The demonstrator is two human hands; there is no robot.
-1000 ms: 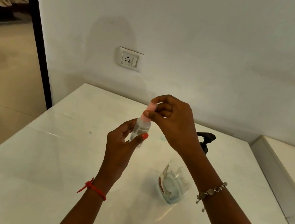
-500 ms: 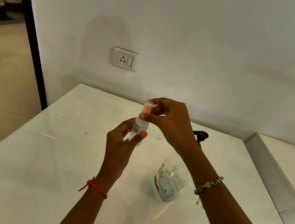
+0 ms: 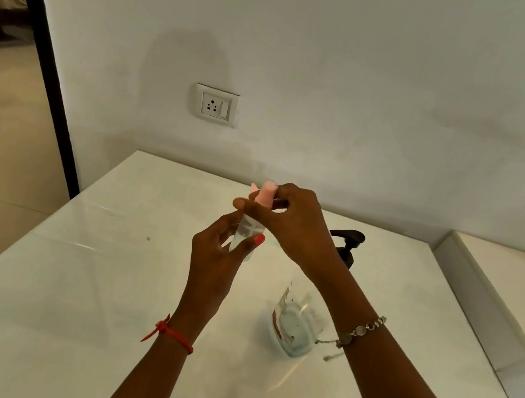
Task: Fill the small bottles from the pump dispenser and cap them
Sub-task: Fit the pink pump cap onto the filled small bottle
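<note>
A small clear bottle (image 3: 244, 234) is held upright above the white table (image 3: 75, 271), with my left hand (image 3: 220, 254) wrapped around its body. Its pink cap (image 3: 266, 192) sits on the bottle's top, pinched between the fingers of my right hand (image 3: 295, 225). The clear pump dispenser (image 3: 295, 326) with a black pump head (image 3: 347, 242) stands on the table to the right, partly hidden behind my right forearm. It holds a little liquid at its bottom.
A white wall with a socket plate (image 3: 216, 106) rises behind the table. A white ledge (image 3: 499, 290) runs along the right side. A dark door frame (image 3: 45, 58) and open floor lie to the left.
My right hand's fingers have shifted around the pink cap on the bottle. Both hands and the bottle stay in about the same place; the view has shifted slightly.
</note>
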